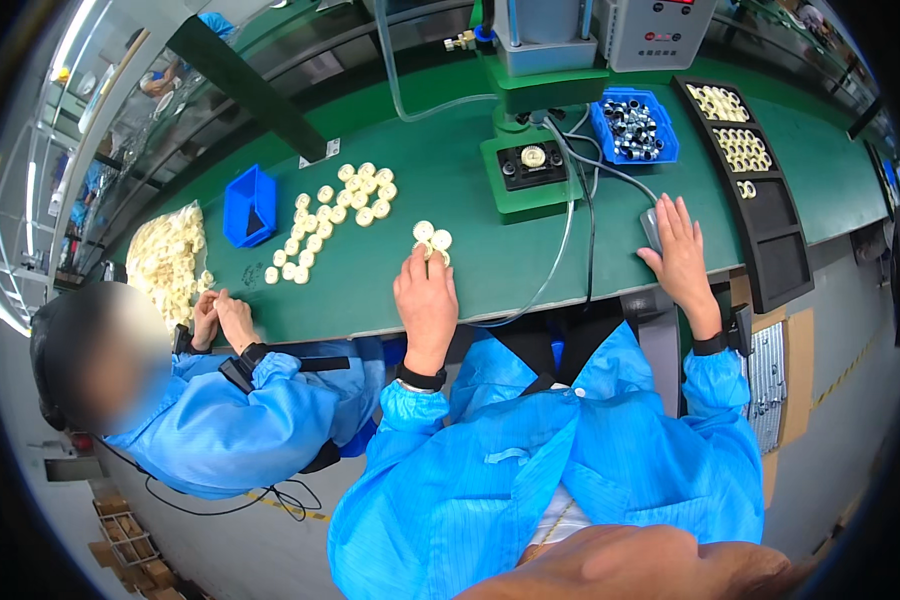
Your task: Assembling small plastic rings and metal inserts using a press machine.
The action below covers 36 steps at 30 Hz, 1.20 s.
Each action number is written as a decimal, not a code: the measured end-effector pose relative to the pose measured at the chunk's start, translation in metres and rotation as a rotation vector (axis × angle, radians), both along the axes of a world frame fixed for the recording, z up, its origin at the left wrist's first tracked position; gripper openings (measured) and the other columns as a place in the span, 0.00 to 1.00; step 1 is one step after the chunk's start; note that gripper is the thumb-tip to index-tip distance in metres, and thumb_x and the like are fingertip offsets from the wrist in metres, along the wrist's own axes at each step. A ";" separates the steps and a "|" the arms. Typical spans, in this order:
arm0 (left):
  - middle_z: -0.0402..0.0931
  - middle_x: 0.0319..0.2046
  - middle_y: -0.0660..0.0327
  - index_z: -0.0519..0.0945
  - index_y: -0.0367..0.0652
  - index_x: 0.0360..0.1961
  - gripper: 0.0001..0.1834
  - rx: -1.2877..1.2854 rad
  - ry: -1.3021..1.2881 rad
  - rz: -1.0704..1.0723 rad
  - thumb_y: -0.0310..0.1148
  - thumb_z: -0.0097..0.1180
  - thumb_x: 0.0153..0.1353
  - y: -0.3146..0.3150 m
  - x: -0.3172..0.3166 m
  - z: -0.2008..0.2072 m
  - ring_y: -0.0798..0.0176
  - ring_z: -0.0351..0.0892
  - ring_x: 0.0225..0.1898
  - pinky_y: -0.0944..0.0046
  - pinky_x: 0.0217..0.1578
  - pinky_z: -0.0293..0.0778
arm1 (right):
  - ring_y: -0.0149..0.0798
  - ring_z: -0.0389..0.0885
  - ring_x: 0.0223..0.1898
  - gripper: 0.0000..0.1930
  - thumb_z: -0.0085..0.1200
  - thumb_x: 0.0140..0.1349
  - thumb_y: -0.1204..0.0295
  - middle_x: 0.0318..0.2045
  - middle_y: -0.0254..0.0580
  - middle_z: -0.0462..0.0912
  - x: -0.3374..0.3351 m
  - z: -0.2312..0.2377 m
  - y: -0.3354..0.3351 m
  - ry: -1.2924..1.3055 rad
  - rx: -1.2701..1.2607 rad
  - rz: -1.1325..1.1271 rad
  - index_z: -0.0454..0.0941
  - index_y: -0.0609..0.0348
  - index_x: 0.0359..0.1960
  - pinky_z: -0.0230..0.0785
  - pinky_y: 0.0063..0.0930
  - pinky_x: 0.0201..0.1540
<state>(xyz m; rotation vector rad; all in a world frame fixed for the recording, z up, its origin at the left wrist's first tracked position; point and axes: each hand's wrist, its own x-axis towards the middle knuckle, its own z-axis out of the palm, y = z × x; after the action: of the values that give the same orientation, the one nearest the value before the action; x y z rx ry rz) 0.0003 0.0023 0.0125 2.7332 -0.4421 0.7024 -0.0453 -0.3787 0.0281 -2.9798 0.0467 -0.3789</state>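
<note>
Mid-frame, the left hand touches a few cream gears on the green worktop; whether it grips any, I cannot tell. Right of centre, the right hand, thumb spread wide, rests against a grey box.

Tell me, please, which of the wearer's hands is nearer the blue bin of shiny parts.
Right. The right hand is on the near side of the blue bin; the left hand is farther left, at cream gears.
</note>
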 end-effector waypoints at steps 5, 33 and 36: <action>0.75 0.52 0.48 0.77 0.38 0.45 0.17 -0.005 -0.035 0.023 0.28 0.64 0.55 -0.002 0.002 -0.002 0.46 0.76 0.50 0.51 0.49 0.72 | 0.53 0.55 0.72 0.38 0.62 0.58 0.60 0.69 0.47 0.62 0.005 0.002 0.006 0.017 -0.010 0.006 0.60 0.62 0.67 0.49 0.68 0.66; 0.75 0.52 0.49 0.77 0.40 0.39 0.14 -0.093 -0.091 -0.036 0.27 0.67 0.51 -0.008 0.001 0.006 0.44 0.75 0.48 0.50 0.49 0.71 | 0.50 0.83 0.30 0.21 0.69 0.45 0.60 0.30 0.50 0.85 0.163 0.086 0.101 -0.263 0.930 0.422 0.83 0.63 0.36 0.74 0.39 0.37; 0.76 0.48 0.50 0.78 0.40 0.40 0.14 -0.140 -0.083 0.000 0.26 0.67 0.52 -0.001 0.001 0.008 0.45 0.76 0.47 0.51 0.46 0.73 | 0.57 0.82 0.34 0.21 0.68 0.44 0.58 0.29 0.54 0.83 0.175 0.075 0.109 -0.218 0.850 0.437 0.83 0.63 0.34 0.73 0.44 0.38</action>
<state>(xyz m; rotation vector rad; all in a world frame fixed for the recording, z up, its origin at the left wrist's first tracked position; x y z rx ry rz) 0.0008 0.0010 0.0207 2.5807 -0.3947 0.8172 0.1292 -0.2700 0.1035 -2.0257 -0.3638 -0.4707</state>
